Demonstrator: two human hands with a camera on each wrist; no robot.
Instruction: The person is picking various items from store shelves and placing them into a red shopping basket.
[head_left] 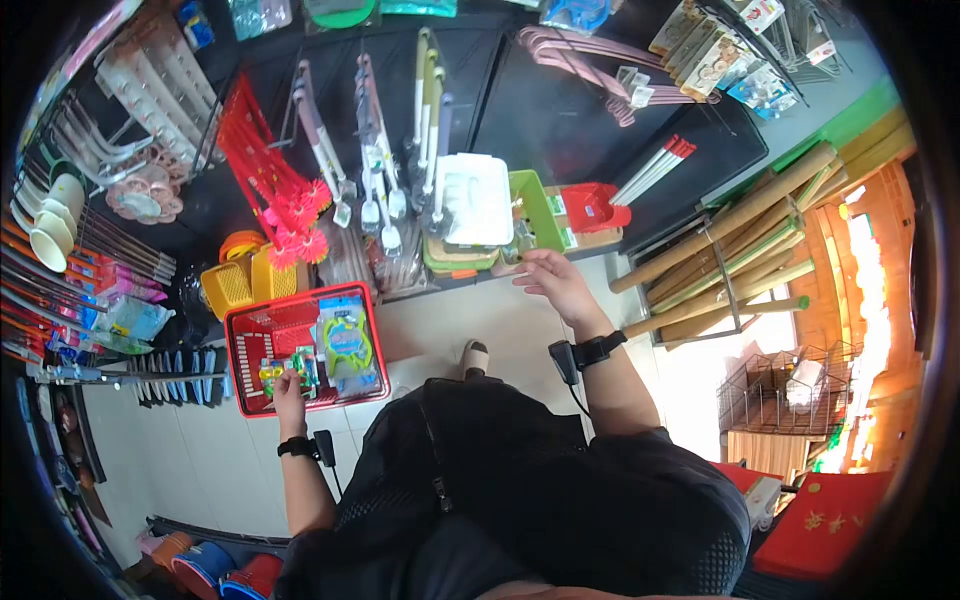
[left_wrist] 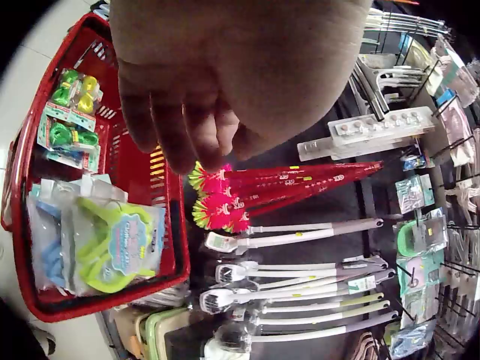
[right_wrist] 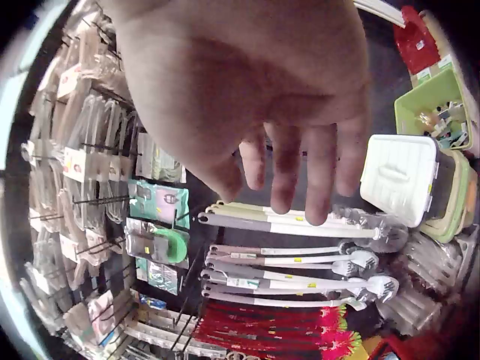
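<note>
My left hand (head_left: 288,390) hangs over the front of a red shopping basket (head_left: 232,350), its fingers loosely bent and holding nothing. Inside the basket lie packets of coiled green and yellow cord (left_wrist: 71,136) and a bagged lime-green hanger (left_wrist: 112,244) with a printed label; a blue bagged item (left_wrist: 49,255) lies beside it. My right hand (head_left: 555,285) is raised near a lime-green bin (head_left: 540,205) of small items, palm empty and fingers loosely extended. Left of that bin, a white-lidded box (head_left: 474,200) rests on other containers.
Long-handled brushes (head_left: 375,150) and red-handled ones with pink heads (head_left: 265,170) hang on the dark display wall. Pink hangers (head_left: 590,65) hang higher up. Wooden poles (head_left: 730,230) lean in a rack at right. A red dustpan (head_left: 595,207) lies past the bin.
</note>
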